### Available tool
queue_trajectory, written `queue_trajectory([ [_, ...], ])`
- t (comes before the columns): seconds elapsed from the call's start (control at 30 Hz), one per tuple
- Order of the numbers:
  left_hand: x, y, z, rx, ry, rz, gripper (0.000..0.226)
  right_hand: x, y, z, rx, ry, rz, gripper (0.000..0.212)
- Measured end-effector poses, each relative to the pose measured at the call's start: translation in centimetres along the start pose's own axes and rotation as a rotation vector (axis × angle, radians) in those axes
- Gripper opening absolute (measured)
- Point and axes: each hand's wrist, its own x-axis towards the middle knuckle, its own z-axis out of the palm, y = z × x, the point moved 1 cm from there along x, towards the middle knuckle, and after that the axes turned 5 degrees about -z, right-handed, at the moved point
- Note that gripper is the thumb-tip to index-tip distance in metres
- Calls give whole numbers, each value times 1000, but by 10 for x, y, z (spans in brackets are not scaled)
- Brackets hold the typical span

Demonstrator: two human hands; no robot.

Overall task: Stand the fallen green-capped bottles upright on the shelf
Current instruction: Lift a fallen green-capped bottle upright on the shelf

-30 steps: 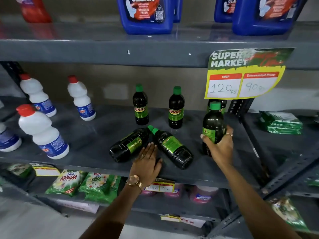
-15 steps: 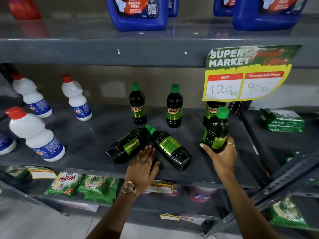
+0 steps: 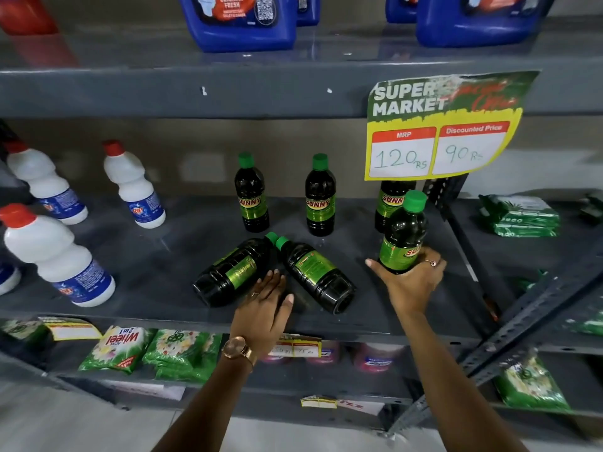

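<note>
On the grey middle shelf (image 3: 137,256), your right hand (image 3: 411,282) is clamped around the lower body of a green-capped bottle (image 3: 404,236), fingers wrapped over its label, thumb stretched out to the left. That bottle is upright with a slight lean, its base at your palm (whether it touches the shelf, you cannot tell from here). It sits just in front of another standing bottle (image 3: 390,203), whose top is hidden behind the hanging price sign (image 3: 440,132).

Your left hand (image 3: 266,308) lies flat and open on the shelf's front edge, fingers spread and gripping nothing. It rests between two fallen bottles. The left fallen bottle (image 3: 233,272) lies just beside your fingertips, base toward you, cap pointing back and right. The right fallen bottle (image 3: 315,275) lies just right of your thumb, base toward you, cap pointing back and left. Their two caps nearly meet at the far end, forming a V around your hand.

Behind them, two more bottles stand upright: one (image 3: 251,194) at back left, one (image 3: 320,197) at back centre. White bottles with red caps (image 3: 55,256) stand well apart to the left.
</note>
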Motion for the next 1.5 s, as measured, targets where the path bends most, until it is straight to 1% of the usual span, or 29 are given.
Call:
queue_trajectory([
  [0.07, 1, 0, 0, -12, -3, -21, 55, 0, 3, -2, 60, -54, -4, 96],
  [0.17, 1, -1, 2, 13, -18, -33, 55, -1, 14, -9, 142, -173, -19, 88],
  [0.27, 0, -2, 3, 30, -28, -21, 55, -1, 13, -11, 110, -123, 4, 82],
  [0.33, -1, -1, 3, 31, -29, -15, 58, -1, 8, -8, 62, -89, 7, 86],
  [0.43, -1, -1, 3, 30, -19, -11, 59, -1, 7, -8, 47, -116, -10, 91],
  [0.53, -1, 0, 2, 56, -7, 0, 60, -1, 11, -14, 39, -155, -45, 75],
  [0.6, -1, 1, 1, 63, 3, 0, 63, -3, 10, -17, 48, -149, -34, 66],
  [0.7, -1, 2, 0, 59, -10, 3, 71, -16, 8, -26, 39, -113, -20, 64],
  [0.87, -1, 4, 0, 64, -14, -1, 72, -54, 17, -52, -25, -56, -78, 61],
  [1.03, -2, 5, -2, 96, -3, -1, 69, -81, 26, -67, -80, -5, -86, 68],
  [1.17, -1, 5, -2, 89, 1, -3, 70, -87, 25, -68, -83, -7, -67, 75],
  [1.33, -3, 4, -3, 60, 19, 7, 69, -90, 21, -68, -76, -4, -82, 77],
  [1.43, -2, 6, -4, 56, 4, 7, 67, -91, 19, -69, -63, -20, -64, 90],
  [1.5, -2, 7, -7, 24, -35, 15, 63, -99, 12, -73, 21, 29, -23, 104],
])
